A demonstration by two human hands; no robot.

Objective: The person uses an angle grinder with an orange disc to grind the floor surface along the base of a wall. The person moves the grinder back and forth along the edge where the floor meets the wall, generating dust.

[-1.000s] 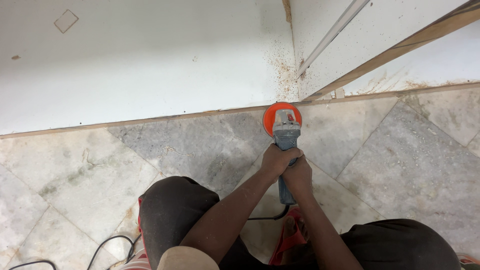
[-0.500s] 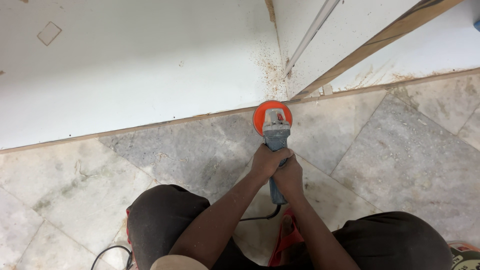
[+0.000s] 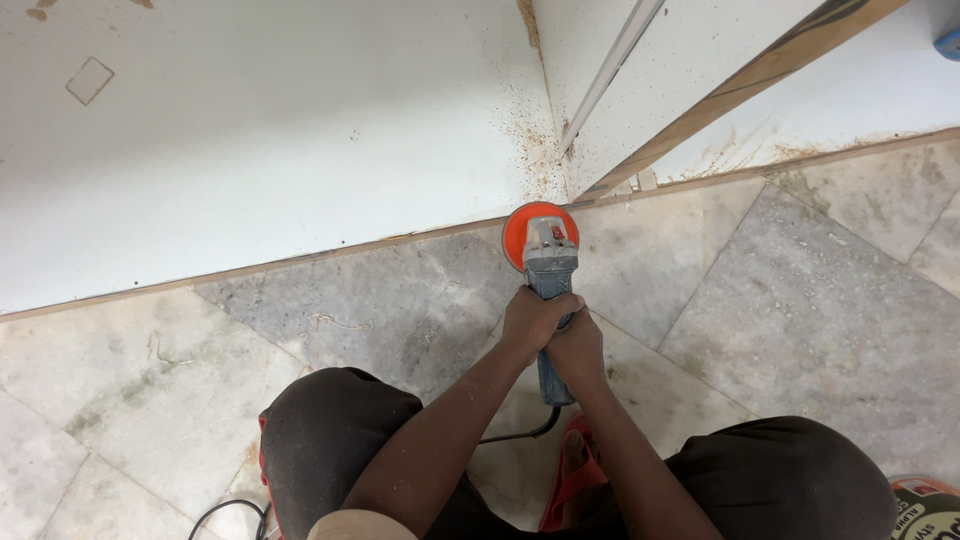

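Note:
Both my hands grip a grey-blue angle grinder with a round orange disc at its head. My left hand wraps the body just behind the head. My right hand holds the rear handle below it. The disc lies on the grey marble floor, right at the foot of the white panel wall, near the inner corner. A black cable leaves the tool's tail between my knees.
A wooden strip runs along the base of the white panel. Brown dust specks cover the corner. A tilted white board with a wooden edge stands at the upper right. My knees in dark trousers fill the bottom; a can lid shows at the lower right.
The view has shifted slightly; the grinder and both hands stay at the corner by the wall base, still gripped the same way.

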